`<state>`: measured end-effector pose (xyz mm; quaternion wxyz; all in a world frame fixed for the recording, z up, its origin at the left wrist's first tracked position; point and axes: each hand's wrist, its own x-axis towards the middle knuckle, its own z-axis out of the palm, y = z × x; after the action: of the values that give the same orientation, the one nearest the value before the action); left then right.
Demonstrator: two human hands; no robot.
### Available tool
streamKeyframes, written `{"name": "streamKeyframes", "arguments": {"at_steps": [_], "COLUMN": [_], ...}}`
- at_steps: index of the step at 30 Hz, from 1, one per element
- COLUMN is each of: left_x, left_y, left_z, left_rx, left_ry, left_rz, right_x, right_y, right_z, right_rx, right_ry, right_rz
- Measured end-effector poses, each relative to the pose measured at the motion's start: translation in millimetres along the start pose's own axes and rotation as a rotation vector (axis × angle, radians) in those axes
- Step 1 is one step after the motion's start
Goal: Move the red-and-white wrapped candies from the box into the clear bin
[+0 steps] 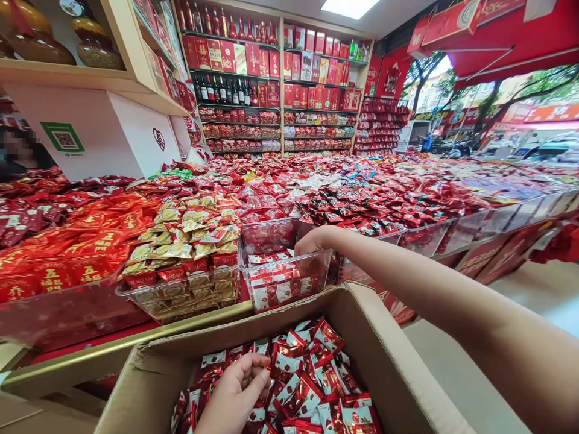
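Observation:
My left hand (239,386) is over the red and white sweet packets (298,386) in an open cardboard box (380,337). Its fingers curl in towards the thumb, and I cannot make out what they hold, if anything. Farther forward, my right hand (312,244) reaches down into a clear plastic bin (316,265), near its right side. Similar packets (275,280) are stacked in the lower part of that bin. The right fingers are seen poorly through the bin's wall, so their grip is unclear.
Left of the bin stands another, heaped with gold durian packets (185,241); red packets (90,253) lie beyond. Dark red packets (344,208) fill a bin to the right. A gold counter edge (199,322) runs behind the box. Shelves (283,78) of bottles and boxes line the back.

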<state>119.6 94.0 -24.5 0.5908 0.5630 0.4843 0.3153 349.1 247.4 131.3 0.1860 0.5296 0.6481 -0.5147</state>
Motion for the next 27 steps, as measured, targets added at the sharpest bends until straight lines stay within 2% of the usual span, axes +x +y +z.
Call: {"name": "streamKeyframes", "arguments": {"at_steps": [10, 16, 19, 27], "left_x": [6, 5, 3, 4], "left_y": [-23, -19, -16, -19], "left_z": [3.2, 2.8, 3.8, 4.7], "left_rx": [-0.007, -0.006, -0.007, -0.006], "left_ry": [0.064, 0.061, 0.024, -0.001], "left_rz": [0.001, -0.006, -0.017, -0.050], "right_x": [2, 4, 2, 4], "right_y": [3, 4, 4, 5], "right_z": [2, 2, 3, 3], "right_rx": [0.002, 0.053, 0.078, 0.085], "right_ry": [-0.008, -0.043, -0.050, -0.051], "right_rz": [-0.026, -0.077, -0.102, -0.128]}}
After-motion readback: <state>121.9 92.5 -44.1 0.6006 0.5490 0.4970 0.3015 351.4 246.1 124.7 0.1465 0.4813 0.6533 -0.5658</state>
